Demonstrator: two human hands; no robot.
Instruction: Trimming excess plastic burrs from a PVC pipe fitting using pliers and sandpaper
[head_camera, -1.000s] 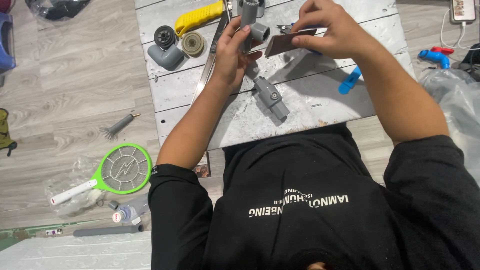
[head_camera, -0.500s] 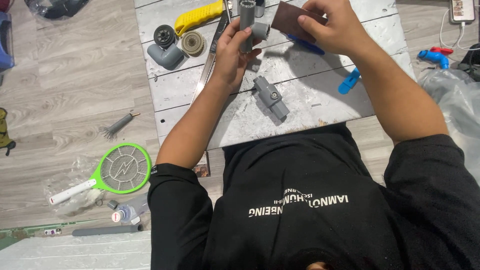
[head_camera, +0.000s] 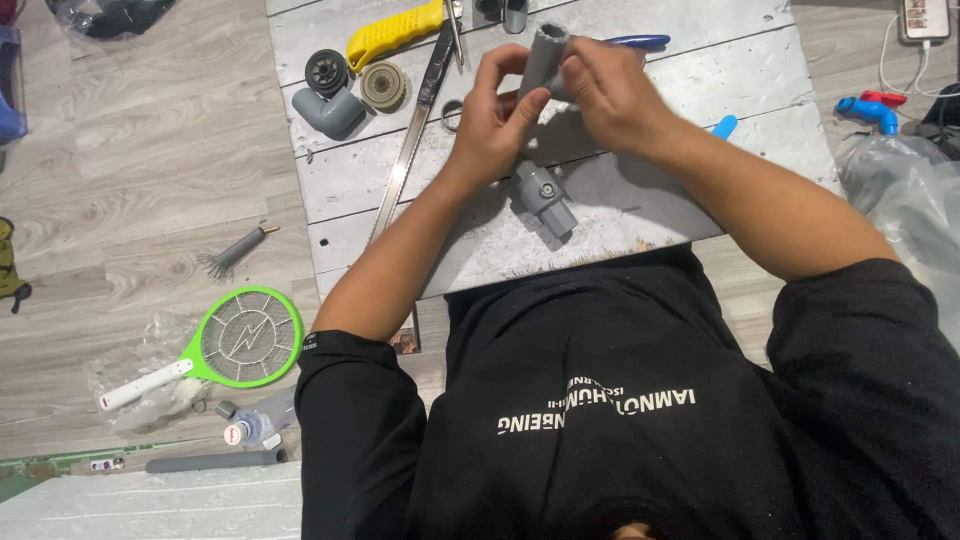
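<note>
We grasp the grey pipe above the surface with both our left hand and right hand; steady grip and even turning seem wise here.

- Bare board opens right of my right hand.
- Saw and elbow fitting crowd my left hand's side.
- Valve lies below.

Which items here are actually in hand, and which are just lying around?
In hand:
- grey pipe piece, gripped by left hand and right hand

Lying about:
- grey valve fitting
- grey elbow
- saw
- green racket swatter
- small brush
</note>
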